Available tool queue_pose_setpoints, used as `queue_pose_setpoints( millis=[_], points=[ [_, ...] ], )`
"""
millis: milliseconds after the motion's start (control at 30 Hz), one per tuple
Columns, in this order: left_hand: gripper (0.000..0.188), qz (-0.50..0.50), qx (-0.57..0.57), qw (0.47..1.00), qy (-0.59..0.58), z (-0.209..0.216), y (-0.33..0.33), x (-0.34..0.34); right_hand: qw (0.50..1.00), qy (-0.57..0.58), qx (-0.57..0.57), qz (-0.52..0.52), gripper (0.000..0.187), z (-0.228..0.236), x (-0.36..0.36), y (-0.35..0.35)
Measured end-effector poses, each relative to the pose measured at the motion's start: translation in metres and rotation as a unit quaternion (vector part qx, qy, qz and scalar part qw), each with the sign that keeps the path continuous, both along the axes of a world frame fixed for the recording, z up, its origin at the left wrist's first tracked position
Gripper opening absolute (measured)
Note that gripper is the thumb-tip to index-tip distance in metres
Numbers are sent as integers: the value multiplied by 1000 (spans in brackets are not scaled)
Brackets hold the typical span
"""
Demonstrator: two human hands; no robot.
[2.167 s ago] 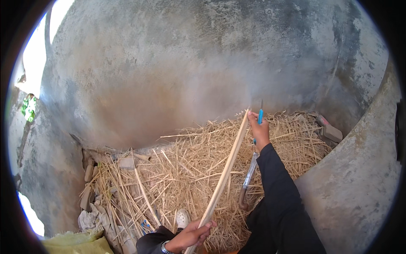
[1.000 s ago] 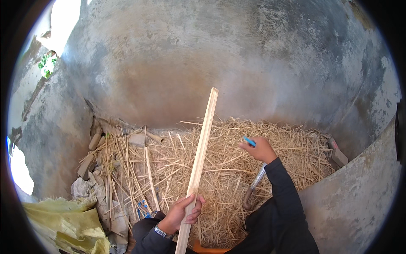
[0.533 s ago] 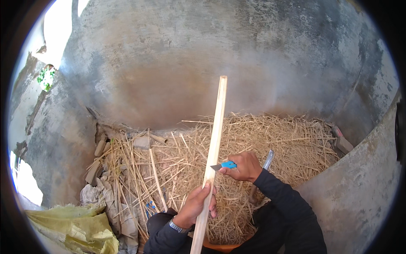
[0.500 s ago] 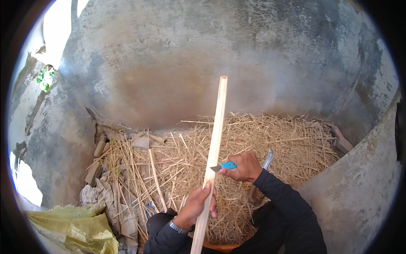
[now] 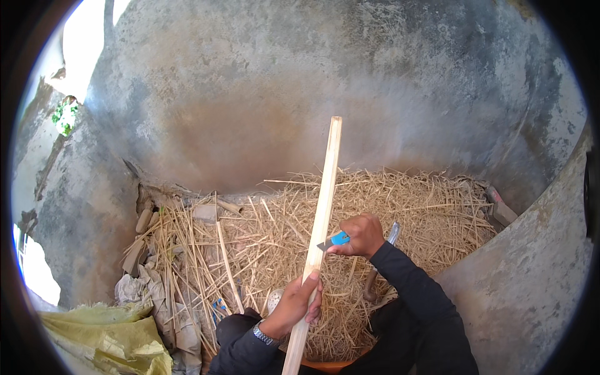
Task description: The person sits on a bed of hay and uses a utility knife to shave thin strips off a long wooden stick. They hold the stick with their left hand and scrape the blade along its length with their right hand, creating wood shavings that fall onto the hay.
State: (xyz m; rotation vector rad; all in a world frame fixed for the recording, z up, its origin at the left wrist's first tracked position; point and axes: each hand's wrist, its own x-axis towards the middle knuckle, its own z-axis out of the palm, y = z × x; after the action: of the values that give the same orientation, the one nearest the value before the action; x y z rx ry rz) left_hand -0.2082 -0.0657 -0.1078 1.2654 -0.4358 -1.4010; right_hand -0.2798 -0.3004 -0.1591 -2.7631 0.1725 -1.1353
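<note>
A long pale strip of split bamboo [image 5: 326, 195] slants upward in front of me, its far end standing out against the wall. My left hand [image 5: 300, 304], with a metal watch on its wrist, is closed around the strip's lower part. In my right hand [image 5: 360, 236] is a blue-handled utility knife [image 5: 338, 239]. Its dark blade touches the strip's right edge, a little above my left hand. Beside my right wrist, a tool with a metal blade [image 5: 393, 232] and a wooden handle [image 5: 370, 285] leans among the shavings, partly hidden by my sleeve.
Bamboo shavings [image 5: 419, 212] are heaped over the floor up to a stained concrete wall [image 5: 250, 94]. Long thin strips [image 5: 229, 265] lie at the left, near a yellowish sack [image 5: 119, 340]. Part of an orange rim [image 5: 325, 364] shows between my legs. A low concrete wall [image 5: 519, 287] borders the right.
The bamboo strip and my left hand have shifted slightly right. My right hand has risen a little with the knife, whose blade stays against the strip.
</note>
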Motion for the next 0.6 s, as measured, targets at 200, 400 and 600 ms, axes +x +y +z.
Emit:
queue_pose_setpoints(
  millis=[200,400,600],
  points=[
    [34,-24,14,1000,-2,-5,8,-8,991,21,31,-130,73,-5,2,-42],
    [32,-37,15,999,-5,-11,13,-10,984,13,60,-169,75,-18,12,-65],
    [32,-93,30,993,67,-10,29,-33,954,34,56,-293,78,-25,-12,-119]
  ],
)
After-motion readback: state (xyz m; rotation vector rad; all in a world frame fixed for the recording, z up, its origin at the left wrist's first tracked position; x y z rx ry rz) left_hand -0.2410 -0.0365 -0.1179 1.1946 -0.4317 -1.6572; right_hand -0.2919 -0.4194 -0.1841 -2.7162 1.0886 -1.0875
